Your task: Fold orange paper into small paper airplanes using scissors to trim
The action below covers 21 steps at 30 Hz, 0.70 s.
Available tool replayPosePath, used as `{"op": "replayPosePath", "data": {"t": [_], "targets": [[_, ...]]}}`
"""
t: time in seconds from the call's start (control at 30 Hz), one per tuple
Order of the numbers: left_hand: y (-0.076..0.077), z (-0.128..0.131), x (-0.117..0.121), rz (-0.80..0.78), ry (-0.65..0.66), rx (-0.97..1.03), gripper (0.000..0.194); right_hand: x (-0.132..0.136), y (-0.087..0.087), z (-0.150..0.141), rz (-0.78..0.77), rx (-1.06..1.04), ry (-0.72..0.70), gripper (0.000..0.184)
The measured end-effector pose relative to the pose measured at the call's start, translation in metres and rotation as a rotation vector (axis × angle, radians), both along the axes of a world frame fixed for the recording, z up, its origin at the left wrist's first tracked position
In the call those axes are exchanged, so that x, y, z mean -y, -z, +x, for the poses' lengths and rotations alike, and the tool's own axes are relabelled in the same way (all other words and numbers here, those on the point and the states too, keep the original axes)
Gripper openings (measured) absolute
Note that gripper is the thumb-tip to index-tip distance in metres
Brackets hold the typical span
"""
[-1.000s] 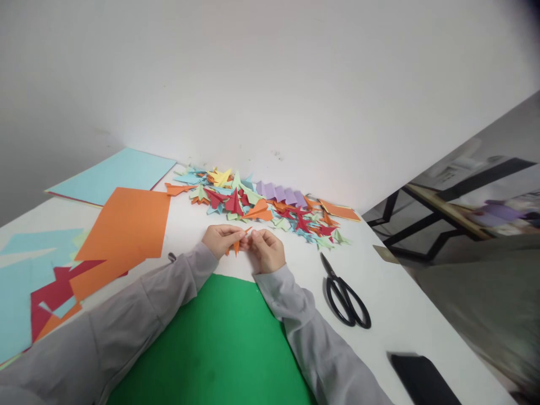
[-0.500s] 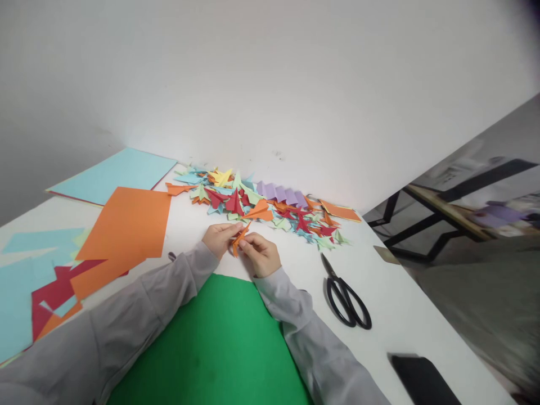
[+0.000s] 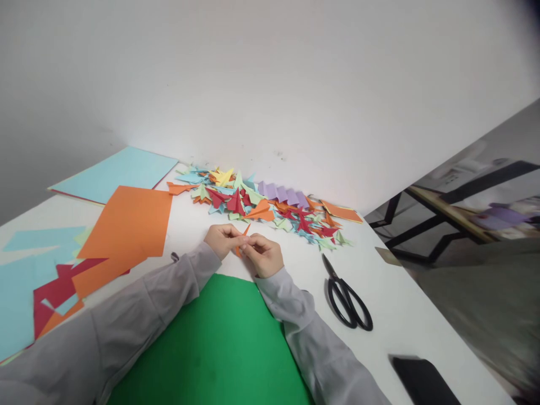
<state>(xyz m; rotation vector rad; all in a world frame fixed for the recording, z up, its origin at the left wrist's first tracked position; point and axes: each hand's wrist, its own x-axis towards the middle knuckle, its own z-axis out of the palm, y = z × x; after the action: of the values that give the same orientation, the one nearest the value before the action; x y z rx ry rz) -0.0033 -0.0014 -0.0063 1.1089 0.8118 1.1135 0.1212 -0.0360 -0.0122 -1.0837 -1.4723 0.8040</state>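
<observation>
Between my two hands is a small folded piece of orange paper [image 3: 246, 229], its pointed tip showing above the fingers. My left hand [image 3: 220, 241] pinches it from the left with thumb and fingers. From the right, my right hand [image 3: 265, 256] grips the same paper, its fingertips meeting the left thumb. The middle of the fold is covered by fingers. Just beyond my hands lies a heap of small folded paper planes [image 3: 236, 201] in red, orange, yellow, blue and green.
Black-handled scissors [image 3: 346, 298] lie to the right, with a dark flat object [image 3: 424, 379] nearer me. Orange sheets [image 3: 126, 222], blue sheets [image 3: 113, 171] and red scraps [image 3: 54, 292] cover the left. A purple pleated strip [image 3: 282, 194] is by the wall. Something green [image 3: 219, 337] lies below my arms.
My fingers have closed together over the orange paper, and less of it shows. The left thumb now meets the right fingertips. The view has shifted very slightly.
</observation>
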Motion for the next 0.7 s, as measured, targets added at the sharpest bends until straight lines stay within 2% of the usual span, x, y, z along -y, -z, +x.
{"op": "replayPosePath", "data": {"t": [0.17,0.3,0.4,0.53,0.7], "targets": [[-0.0014,-0.0022,-0.0008,0.054,-0.034,0.052,0.028,0.0001,0.0009,0.0009,-0.035,-0.036,-0.040,0.016],[-0.0013,-0.0005,0.0008,-0.025,0.023,0.039,0.027,-0.0001,0.0008,0.0008,-0.086,-0.100,-0.054,0.024],[-0.0016,0.0002,0.0012,-0.049,0.012,0.058,0.027,0.0007,-0.0004,0.0004,-0.122,-0.104,-0.109,0.027],[-0.0031,-0.0013,0.0002,0.037,-0.027,0.049,0.023,0.0029,-0.0044,-0.0003,-0.191,-0.086,-0.189,0.027],[-0.0044,-0.0024,0.0002,0.146,-0.066,0.040,0.024,0.0033,-0.0064,-0.0017,-0.223,-0.112,-0.223,0.026]]}}
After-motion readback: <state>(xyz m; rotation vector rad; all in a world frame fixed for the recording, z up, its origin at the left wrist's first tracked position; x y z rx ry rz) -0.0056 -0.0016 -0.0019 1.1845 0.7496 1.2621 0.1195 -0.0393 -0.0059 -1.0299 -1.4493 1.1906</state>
